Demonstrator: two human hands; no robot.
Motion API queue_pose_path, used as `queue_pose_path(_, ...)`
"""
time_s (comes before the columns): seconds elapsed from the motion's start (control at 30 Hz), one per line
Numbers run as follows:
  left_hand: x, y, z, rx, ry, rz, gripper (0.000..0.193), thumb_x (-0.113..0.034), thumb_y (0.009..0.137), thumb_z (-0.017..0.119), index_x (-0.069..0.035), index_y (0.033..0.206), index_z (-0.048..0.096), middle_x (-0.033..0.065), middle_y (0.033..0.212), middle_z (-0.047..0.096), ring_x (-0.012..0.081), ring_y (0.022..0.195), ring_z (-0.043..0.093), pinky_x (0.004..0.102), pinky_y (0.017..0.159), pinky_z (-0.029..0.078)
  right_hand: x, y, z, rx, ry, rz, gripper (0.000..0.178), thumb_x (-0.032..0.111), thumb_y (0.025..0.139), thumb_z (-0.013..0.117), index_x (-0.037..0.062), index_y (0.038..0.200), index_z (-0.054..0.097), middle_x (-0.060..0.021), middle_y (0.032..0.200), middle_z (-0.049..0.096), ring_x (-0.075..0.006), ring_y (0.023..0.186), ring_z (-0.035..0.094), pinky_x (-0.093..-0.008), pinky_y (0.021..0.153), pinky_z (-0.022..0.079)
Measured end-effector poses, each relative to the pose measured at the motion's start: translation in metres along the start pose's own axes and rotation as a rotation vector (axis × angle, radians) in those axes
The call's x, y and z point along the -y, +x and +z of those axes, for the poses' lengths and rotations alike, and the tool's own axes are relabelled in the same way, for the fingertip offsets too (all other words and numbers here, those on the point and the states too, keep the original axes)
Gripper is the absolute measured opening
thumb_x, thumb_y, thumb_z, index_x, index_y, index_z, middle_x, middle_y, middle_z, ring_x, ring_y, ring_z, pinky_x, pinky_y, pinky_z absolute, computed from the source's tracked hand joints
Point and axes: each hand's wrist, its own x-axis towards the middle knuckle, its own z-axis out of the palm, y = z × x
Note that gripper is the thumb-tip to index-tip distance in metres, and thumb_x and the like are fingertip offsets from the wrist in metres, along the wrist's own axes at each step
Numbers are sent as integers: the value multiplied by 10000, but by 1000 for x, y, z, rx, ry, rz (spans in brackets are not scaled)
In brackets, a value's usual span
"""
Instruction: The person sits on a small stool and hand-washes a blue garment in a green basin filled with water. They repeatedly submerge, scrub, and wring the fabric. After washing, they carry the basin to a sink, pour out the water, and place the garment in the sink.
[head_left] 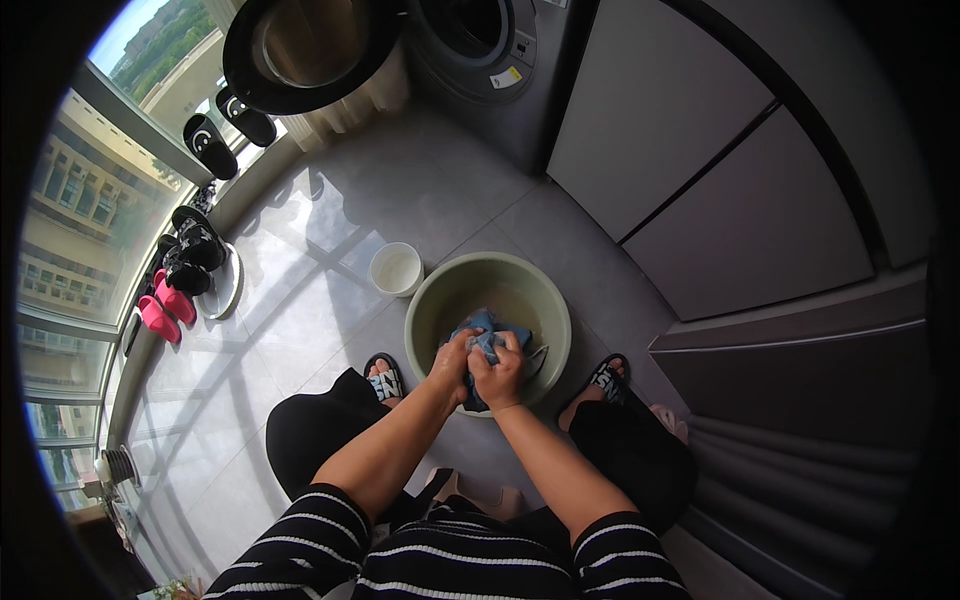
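A round pale-green basin point(425, 275) stands on the floor between my feet, with some cloudy water in it. Over its near half, my left hand point(452, 366) and my right hand point(497, 372) are side by side, both closed on a wet blue cloth point(486, 322). Part of the cloth bunches up between my fingers; the rest hangs down into the basin. What kind of garment it is, I cannot tell. A thin pale strip or cord shows beside the cloth at the right. My fingertips are partly hidden in the folds.
A small white bucket point(397, 270) sits just left of the basin. Shoes and pink slippers point(160, 317) line the window side. An open-doored washing machine point(475, 45) stands at the back, grey cabinets point(740, 210) at the right. My sandaled feet flank the basin.
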Motion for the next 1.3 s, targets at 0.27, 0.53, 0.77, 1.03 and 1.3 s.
queue_pose_path(0.27, -66, -48, 34, 213, 196, 330, 367, -348, 848, 615, -2, 967, 591, 72, 857, 638, 149, 738, 624, 275, 658, 507, -68, 37, -54, 39, -41, 333, 216, 148, 755, 613, -15, 897, 614, -148, 1114, 494, -275, 1012, 500, -374, 862, 417)
queue_pose_path(0.53, -66, -57, 40, 114, 846, 898, 647, -441, 740, 708, 14, 1134, 470, 106, 920, 598, 168, 854, 563, 301, 772, 446, 56, 63, -50, 482, 85, -249, 863, 81, 580, 650, 88, 1365, 289, -194, 1279, 438, -353, 1170, 434, -409, 1001, 326)
queue_pose_path(0.77, -80, -61, 22, 422, 457, 520, 699, -341, 774, 707, -11, 1289, 369, 129, 1165, 496, 162, 1037, 482, 290, 901, 383, 38, 76, -65, 219, 452, 257, 408, -43, 612, 632, 52, 997, 535, -53, 908, 563, -177, 825, 566, -289, 787, 460)
queue_pose_path(1.03, -79, -73, 15, 589, 42, 323, 388, -215, 782, 701, -26, 1085, 551, 87, 985, 625, 192, 903, 613, 344, 846, 489, 26, 78, -92, 66, 682, 358, 276, 161, 788, 542, 42, 1030, 602, -145, 1026, 604, -296, 953, 568, -379, 861, 430)
queue_pose_path(1.3, -59, -53, 14, 395, -220, 272, 399, -392, 841, 618, -104, 1090, 496, 48, 987, 555, 167, 919, 553, 335, 823, 469, 84, 60, -63, 107, 229, 179, 241, 151, 730, 714, 46, 662, 508, -175, 1249, 503, -295, 1143, 470, -376, 970, 336)
